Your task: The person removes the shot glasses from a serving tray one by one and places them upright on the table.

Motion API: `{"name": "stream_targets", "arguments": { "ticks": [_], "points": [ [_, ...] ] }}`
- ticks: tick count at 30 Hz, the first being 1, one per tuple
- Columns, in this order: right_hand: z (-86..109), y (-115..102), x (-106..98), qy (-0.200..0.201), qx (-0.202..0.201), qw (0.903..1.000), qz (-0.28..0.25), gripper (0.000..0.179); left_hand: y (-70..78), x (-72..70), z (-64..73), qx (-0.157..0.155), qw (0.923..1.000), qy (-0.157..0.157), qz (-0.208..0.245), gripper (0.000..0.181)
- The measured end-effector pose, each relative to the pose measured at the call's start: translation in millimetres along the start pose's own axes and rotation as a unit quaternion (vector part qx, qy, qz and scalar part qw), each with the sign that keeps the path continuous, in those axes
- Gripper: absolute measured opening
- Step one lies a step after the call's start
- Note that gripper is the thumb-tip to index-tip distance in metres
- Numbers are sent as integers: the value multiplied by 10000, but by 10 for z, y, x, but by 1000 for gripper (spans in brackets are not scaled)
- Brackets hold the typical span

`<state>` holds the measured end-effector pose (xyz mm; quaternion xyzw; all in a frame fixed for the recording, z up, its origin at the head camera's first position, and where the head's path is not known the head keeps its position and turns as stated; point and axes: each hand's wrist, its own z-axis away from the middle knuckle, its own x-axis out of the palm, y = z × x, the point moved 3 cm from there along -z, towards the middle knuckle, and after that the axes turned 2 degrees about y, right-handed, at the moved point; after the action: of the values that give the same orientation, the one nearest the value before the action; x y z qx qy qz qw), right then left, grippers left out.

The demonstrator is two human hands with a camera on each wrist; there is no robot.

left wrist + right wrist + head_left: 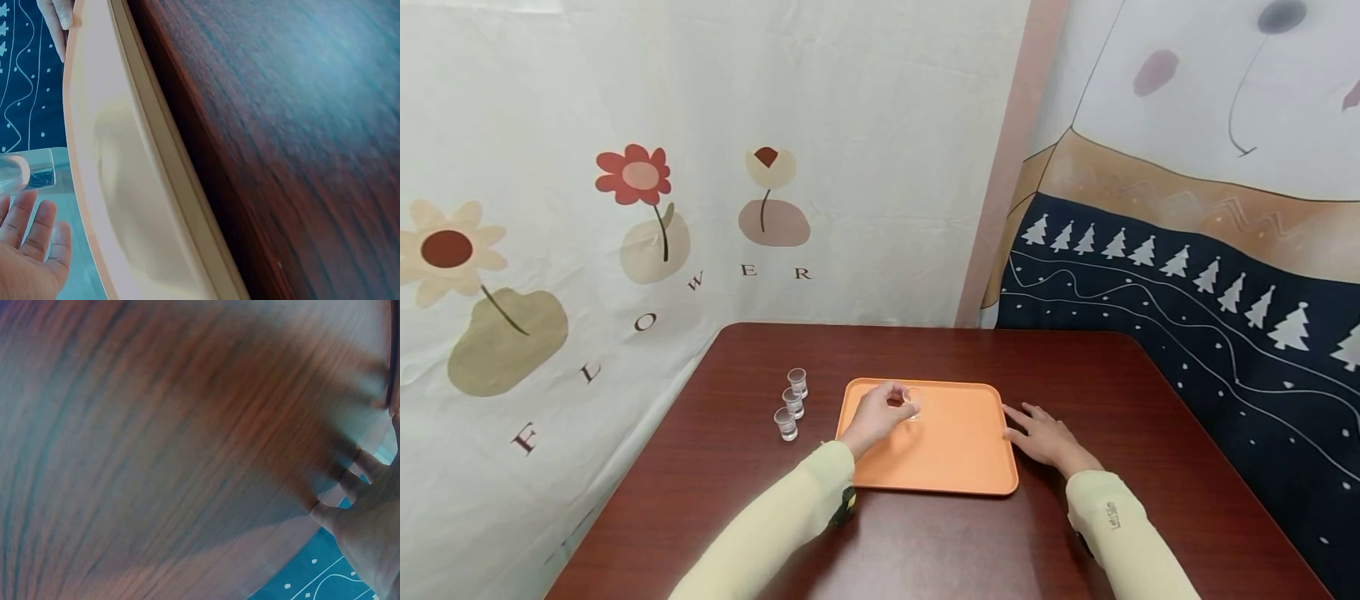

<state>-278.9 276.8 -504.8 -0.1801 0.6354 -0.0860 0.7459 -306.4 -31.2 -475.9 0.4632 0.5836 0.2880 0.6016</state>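
Observation:
Over the orange tray [955, 442], my left hand [880, 414] pinches a small clear shot glass [913, 403] between thumb and fingers. The left wrist view shows that shot glass [40, 170] tipped sideways in the picture, above the fingers of the left hand [31, 256]. Whether its base touches the tray cannot be made out. At the tray's right rim my right hand [1047, 437] lies with fingers stretched out, fingertips on the table and thumb by the rim. In the right wrist view that hand [369, 512] shows at the right edge.
Left of the tray, three more clear shot glasses stand in a slanting row: a far one [797, 382], a middle one [793, 403] and a near one [786, 423]. The dark red-brown table [940, 550] meets a printed cloth wall [880, 167] behind.

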Motion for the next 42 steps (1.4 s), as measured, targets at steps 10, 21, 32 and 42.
{"name": "stream_targets", "arguments": {
  "ticks": [10, 21, 32, 42],
  "points": [
    [-7, 13, 21, 17, -21, 10000, 12, 64, -16, -163, 56, 89, 9997, 214, -2, 21],
    [18, -18, -2, -3, 13, 10000, -11, 61, -74, -375, 160, 221, 9983, 520, -138, 20],
    [22, -9, -5, 4, -14, 10000, -14, 62, -175, -596, 279, 100, 9970, 738, -211, 22],
    [3, 0, 7, -18, 35, 10000, 9, 64, -308, -771, 411, -21, 9965, 756, 356, 20]
  ]
}}
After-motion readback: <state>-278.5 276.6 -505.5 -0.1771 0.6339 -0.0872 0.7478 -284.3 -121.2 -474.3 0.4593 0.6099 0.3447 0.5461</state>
